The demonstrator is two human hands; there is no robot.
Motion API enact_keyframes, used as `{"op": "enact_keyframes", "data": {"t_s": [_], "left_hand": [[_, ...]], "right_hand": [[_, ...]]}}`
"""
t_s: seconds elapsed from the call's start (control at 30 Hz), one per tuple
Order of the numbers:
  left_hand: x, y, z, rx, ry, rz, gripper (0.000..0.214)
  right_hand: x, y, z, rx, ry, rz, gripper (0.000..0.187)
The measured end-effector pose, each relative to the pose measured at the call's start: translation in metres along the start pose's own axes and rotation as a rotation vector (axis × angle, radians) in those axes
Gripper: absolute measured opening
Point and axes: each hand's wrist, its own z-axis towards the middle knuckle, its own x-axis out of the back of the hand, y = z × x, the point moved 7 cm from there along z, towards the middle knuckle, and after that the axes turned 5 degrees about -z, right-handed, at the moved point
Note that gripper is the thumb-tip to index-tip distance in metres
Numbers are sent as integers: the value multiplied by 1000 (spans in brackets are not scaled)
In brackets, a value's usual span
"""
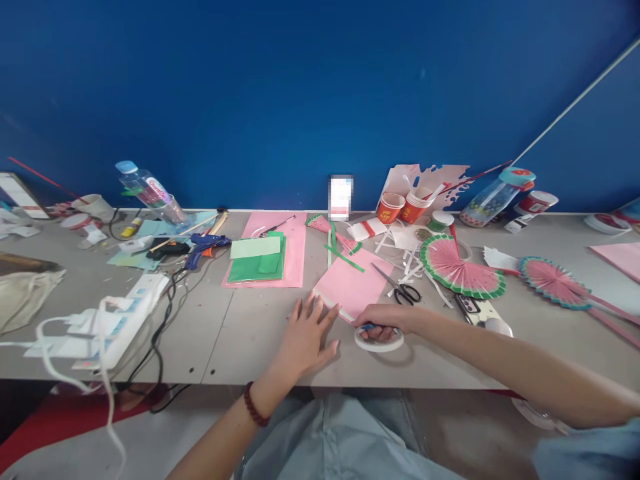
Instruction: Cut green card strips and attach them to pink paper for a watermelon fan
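Observation:
My left hand [307, 340] lies flat with fingers spread, its fingertips on the near left edge of a pink paper sheet [353, 283]. A pale strip, which looks like tape, runs along that edge. At the sheet's near corner, my right hand [379, 320] is closed on a roll of white tape [384, 346], with fingers through the ring. Black scissors [406, 293] lie partly open at the sheet's right side. Green paper strips [345, 258] and a small folded watermelon-patterned paper piece [340, 237] lie at its far end.
Right: watermelon paper fans [463, 270], white paper scraps [413, 270], a phone [475, 308], paper cups [391, 207] and a bottle [495, 200]. Left: green paper [257, 267] on pink sheets [295, 253], a blue glue gun [205, 247], a power strip [133, 317] and black cables [163, 327]. A blue wall [300, 100] stands behind.

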Motion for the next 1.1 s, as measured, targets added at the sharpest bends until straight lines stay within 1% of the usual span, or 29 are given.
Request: {"op": "enact_keyframes", "data": {"t_s": [0.1,0.17,0.37,0.53,0.67,0.83,0.97,1.1], "left_hand": [[3,1,0,-2,-3,-3,66],[4,1,1,-5,-2,-3,65],[4,0,1,-11,-12,-7,63],[7,-2,2,-20,-7,-21,60],[13,2,4,-44,9,-31,56],[5,10,3,-89,-11,-36,58],[-1,11,0,-86,-5,-23,61],[0,14,-2,-65,-3,-24,62]], "right_hand": [[-3,-1,-3,-76,-28,24,34],[-4,-2,-4,-95,-43,32,35],[-4,-4,-3,-86,-60,45,40],[-6,-3,0,-95,-109,32,37],[-6,-3,2,-93,-148,35,35],[-5,-1,3,-90,-133,56,35],[-3,1,2,-84,-96,59,34],[-3,0,1,-75,-46,55,34]]}}
